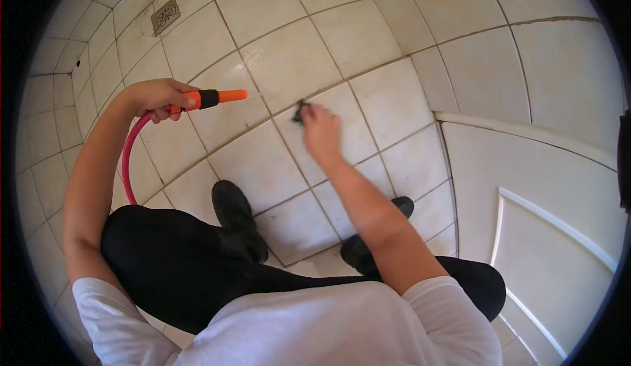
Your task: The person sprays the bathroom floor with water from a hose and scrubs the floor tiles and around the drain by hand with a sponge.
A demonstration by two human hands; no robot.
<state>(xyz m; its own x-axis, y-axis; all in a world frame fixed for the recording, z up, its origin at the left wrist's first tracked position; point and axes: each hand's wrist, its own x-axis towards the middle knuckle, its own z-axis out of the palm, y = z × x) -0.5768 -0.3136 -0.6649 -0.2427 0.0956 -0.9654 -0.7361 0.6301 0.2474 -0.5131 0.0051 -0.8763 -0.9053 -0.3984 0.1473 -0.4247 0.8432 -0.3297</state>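
My left hand [165, 101] grips an orange and black hose nozzle [209, 99] fixed to a pink hose [127, 161]. The nozzle's tip points right, over the tiled floor [276, 65]. A few wet, shiny patches show on the tiles near it. To the right of the tip, my right hand [320, 127] holds a dark green scouring pad [300, 111] at the floor, beside a dark grout line. That hand is slightly blurred, and its fingers partly hide the pad.
A square metal floor drain [165, 17] lies at the upper left. My black boots [236, 218] stand on the tiles below my hands. A white panelled door [493, 169] is at the right, with tiled walls [562, 65] above it and at the far left.
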